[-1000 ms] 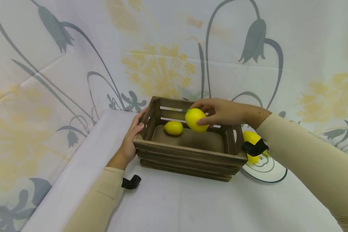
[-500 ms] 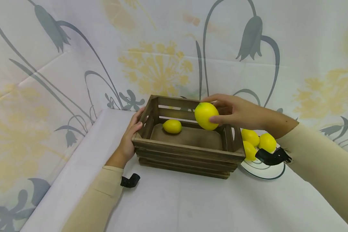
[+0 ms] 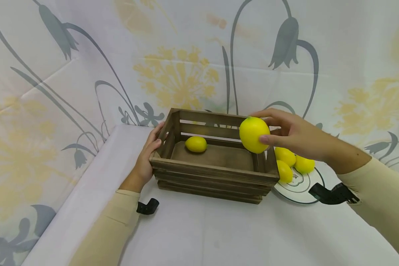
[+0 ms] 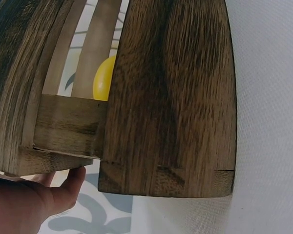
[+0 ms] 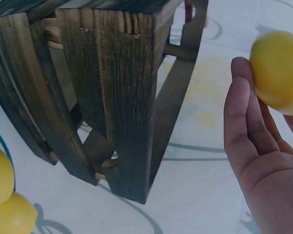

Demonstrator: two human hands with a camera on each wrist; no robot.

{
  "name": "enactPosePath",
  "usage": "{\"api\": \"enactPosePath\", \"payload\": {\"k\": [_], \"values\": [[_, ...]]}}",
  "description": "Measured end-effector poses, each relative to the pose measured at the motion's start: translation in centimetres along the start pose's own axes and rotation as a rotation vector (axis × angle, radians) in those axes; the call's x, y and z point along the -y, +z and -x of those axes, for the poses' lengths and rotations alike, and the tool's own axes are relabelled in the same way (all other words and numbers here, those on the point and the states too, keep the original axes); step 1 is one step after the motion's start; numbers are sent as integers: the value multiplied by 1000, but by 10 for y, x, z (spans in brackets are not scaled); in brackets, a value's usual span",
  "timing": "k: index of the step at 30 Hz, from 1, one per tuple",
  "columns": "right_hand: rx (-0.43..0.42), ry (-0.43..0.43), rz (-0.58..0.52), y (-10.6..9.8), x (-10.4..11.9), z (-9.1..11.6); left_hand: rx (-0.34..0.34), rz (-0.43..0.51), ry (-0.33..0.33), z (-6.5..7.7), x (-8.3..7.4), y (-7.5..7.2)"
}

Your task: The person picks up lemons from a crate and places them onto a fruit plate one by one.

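In the head view my right hand (image 3: 297, 135) holds a yellow lemon (image 3: 253, 135) between thumb and fingers, above the right end of a brown slatted wooden crate (image 3: 216, 181). That lemon (image 5: 278, 73) shows at the right edge of the right wrist view, with fingers behind it. A second lemon (image 3: 196, 144) lies inside the crate, toward the left. My left hand (image 3: 144, 159) grips the crate's left end. From the left wrist view, the fingers (image 4: 75, 183) reach round the end of the crate, and part of the palm is cut off.
Right of the crate stands a white plate (image 3: 310, 190) with a dark rim, bearing several lemons (image 3: 304, 164), partly hidden behind the crate. A white cloth (image 3: 199, 229) covers the table. Behind rises a flower-printed curtain (image 3: 179, 74). A black wrist mount (image 3: 332, 194) juts from the right sleeve.
My right hand has moved right with its lemon, from over the crate's middle to its right end, uncovering the lemons on the plate. The left hand stays on the crate.
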State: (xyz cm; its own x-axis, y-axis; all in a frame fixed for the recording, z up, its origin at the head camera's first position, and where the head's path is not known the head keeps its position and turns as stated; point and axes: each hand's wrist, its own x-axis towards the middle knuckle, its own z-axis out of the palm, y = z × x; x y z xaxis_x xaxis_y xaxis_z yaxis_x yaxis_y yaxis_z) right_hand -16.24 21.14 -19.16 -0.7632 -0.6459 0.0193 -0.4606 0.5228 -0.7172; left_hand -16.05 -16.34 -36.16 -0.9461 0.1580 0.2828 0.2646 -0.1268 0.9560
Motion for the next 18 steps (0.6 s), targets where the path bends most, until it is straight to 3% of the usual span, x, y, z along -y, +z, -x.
{"api": "enactPosePath", "payload": {"k": [8,18], "values": [[-74,17,31,-5,-7,23,-2,0,10,-2,1,0],[-154,54,11,-14,-39,54,2,-39,27,-1,1,1]]}}
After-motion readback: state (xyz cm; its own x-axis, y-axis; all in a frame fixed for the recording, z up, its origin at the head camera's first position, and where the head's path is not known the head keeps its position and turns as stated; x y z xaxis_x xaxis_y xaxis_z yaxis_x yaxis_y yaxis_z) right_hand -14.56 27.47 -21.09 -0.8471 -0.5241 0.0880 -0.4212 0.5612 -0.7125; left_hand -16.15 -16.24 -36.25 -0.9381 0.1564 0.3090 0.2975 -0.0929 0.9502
